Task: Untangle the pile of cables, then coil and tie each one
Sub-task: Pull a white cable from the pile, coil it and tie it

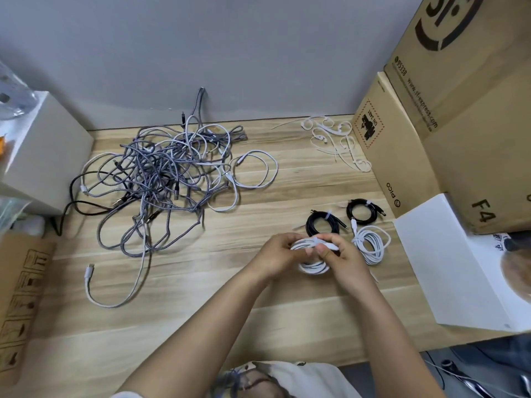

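We hold the white cable coil [313, 265] just above the tabletop [201, 297], near front-right: left hand [280, 258] grips the loops so they don't spring apart, right hand [343, 257] pinches the white tie [323, 242] round them, prob. cinching it. Coil looks neat, several tight turns. Done coils sit just beyond; tangled pile [172, 173] waits well apart, back-left.

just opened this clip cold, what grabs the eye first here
The big tangled pile of cables sprawls across the table's far left. Near the middle, the left hand and right hand hold a white coiled cable, with three tied coils just beyond.
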